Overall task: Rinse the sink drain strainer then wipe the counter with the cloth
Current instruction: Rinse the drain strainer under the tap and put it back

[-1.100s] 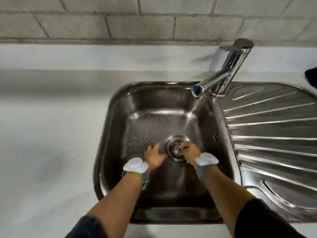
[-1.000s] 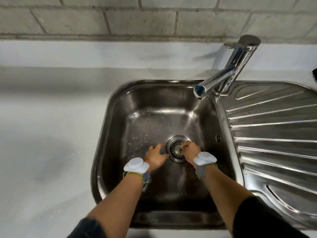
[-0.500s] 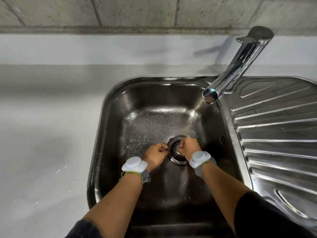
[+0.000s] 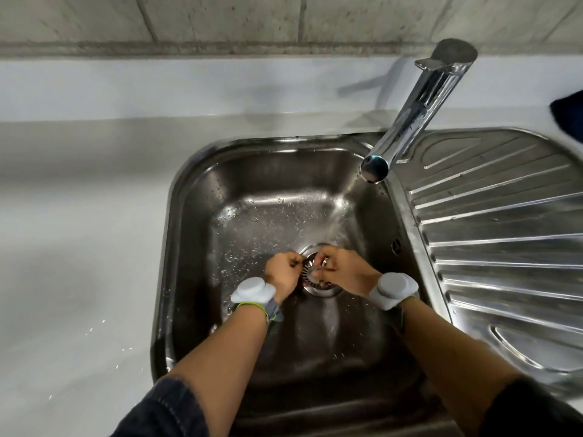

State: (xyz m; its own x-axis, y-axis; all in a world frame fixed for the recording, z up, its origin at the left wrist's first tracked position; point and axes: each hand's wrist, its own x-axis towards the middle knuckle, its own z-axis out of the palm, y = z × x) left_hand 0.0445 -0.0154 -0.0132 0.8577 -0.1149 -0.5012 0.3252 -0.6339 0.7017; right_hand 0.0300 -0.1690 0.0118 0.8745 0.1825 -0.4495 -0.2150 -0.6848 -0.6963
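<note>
The counter (image 4: 79, 247) is a pale, plain surface that fills the left half of the view and runs along the back below a block wall (image 4: 220, 17). A few small bright droplets lie on the counter near the front left corner of the sink.

The sink (image 4: 176, 216) is a stainless steel basin set into the counter, with wet walls and floor covered in water drops. A ribbed steel drainboard (image 4: 504, 231) adjoins the sink on the right.

The tap (image 4: 416, 111) stands at the back right corner of the sink, tilted, with its spout over the basin. Water runs from the spout down toward the drain area.

A dark cloth (image 4: 571, 111) lies at the far right edge of the view, on the counter behind the drainboard; only a part of it shows.

Both forearms reach into the basin. Each wrist carries a white, rounded band.

The left hand (image 4: 282, 272) is curled, with the fingers closed at the left edge of the strainer. The right hand (image 4: 344, 272) is curled over the right side, its fingertips pinching the strainer.

The strainer (image 4: 312, 272) is a round, slotted metal piece in the drain opening at the centre of the sink floor, between the two hands. It cannot be determined whether it is seated or slightly lifted.
</note>
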